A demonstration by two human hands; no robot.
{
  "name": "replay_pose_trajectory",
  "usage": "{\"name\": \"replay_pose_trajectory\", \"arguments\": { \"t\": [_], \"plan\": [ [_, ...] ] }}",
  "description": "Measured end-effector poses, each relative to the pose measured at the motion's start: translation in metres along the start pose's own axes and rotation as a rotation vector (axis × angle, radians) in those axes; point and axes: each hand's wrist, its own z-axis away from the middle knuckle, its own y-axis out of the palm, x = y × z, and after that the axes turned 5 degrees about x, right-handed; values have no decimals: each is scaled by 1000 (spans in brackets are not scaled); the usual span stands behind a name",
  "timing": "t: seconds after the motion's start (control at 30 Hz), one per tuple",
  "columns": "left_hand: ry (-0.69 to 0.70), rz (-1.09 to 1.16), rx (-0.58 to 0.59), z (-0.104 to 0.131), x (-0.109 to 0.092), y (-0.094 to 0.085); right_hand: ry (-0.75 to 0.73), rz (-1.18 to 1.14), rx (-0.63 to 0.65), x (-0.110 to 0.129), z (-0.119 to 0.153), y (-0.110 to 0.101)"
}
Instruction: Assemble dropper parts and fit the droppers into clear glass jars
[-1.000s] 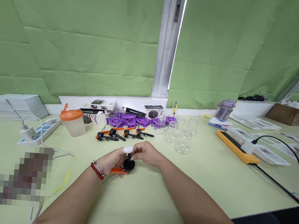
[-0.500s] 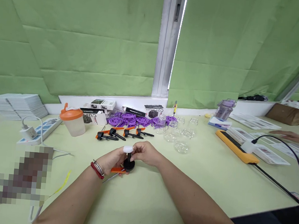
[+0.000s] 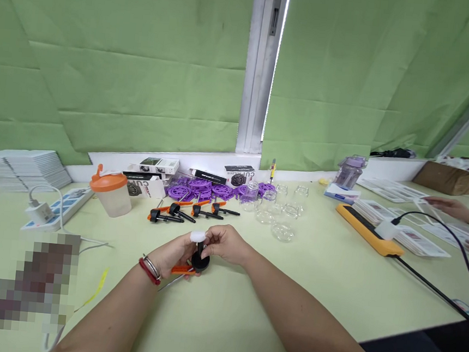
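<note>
My left hand (image 3: 174, 253), with a white covering (image 3: 197, 237) on one fingertip, is wrapped round a black part with a round base (image 3: 200, 263) and an upright stem. An orange bar (image 3: 181, 270) and a thin metal rod (image 3: 169, 284) stick out of that hand towards the left. Against the stem, the fingers of my right hand (image 3: 227, 245) are pinched; their tips hide part of it. Beyond my hands lie several similar black pieces with orange bars (image 3: 177, 211) in a row.
Purple discs (image 3: 200, 190), clear glass jars (image 3: 282, 232) and cup holder boxes (image 3: 147, 186) stand behind. At left are an orange-lidded cup (image 3: 113, 198) and a white power strip (image 3: 61, 210). A yellow power strip (image 3: 367, 231) lies at right, near another person's hand (image 3: 449, 207).
The view has shifted slightly. My hands keep nearly the same hold on the black part. At right, the other person's hand has raised a thin white piece.
</note>
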Motion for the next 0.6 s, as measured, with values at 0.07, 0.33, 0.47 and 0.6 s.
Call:
{"name": "replay_pose_trajectory", "arguments": {
  "t": [0.07,0.33,0.47,0.6],
  "plan": [
    [-7,-1,-5,0,0,-1,-4,9,9,1,0,0],
    [-13,-15,-7,4,-2,4,39,-8,77,8,-1,-7],
    [-17,-13,-14,3,-4,5,79,-13,104,9,-3,-10],
    [-18,-19,-22,2,-3,4,90,22,134,13,-4,-10]
  ]
}}
